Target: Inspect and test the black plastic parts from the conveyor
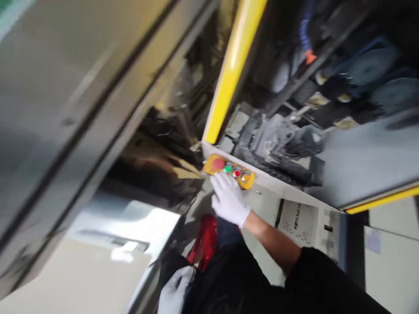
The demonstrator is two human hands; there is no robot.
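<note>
A broad, smooth metal panel (pixel 81 91), streaked by motion blur, slants across the left of the view. Opposite it lies a dark machine bay packed with greasy-looking metal parts, with a flat grey sheet (pixel 369 152) at its lower right. A glossy yellow frame bar (pixel 231 74) rises along the bay's left side, meeting a narrow pale ledge (pixel 278 185). Below the ledge is a pale cabinet plate (pixel 297 220) with dark lettering and slots. A shiny red item (pixel 207 242), too blurred to identify, sits beside dark clothing. In the bay hangs a ribbed blue hose (pixel 305 35) with an orange tip.

The right hand (pixel 229 198), in a white knit-looking glove, reaches from a bare forearm and black sleeve, palm down, fingers extended close together and thumb slightly apart. Its fingertips overlap the lower edge of a yellow control box (pixel 250 181); whether they press anything, I cannot tell. The left hand (pixel 175 290), also gloved in white, is curled near the clothing at the bottom; I cannot tell whether it pinches anything.

The oblong box lies along the ledge, near the bar's foot, carrying a wide red mushroom button (pixel 218 164) and smaller round green (pixel 228 168), red (pixel 237 173) and orange (pixel 245 177) buttons. Right of it, the ledge's edge runs bare; machine parts crowd the far side.
</note>
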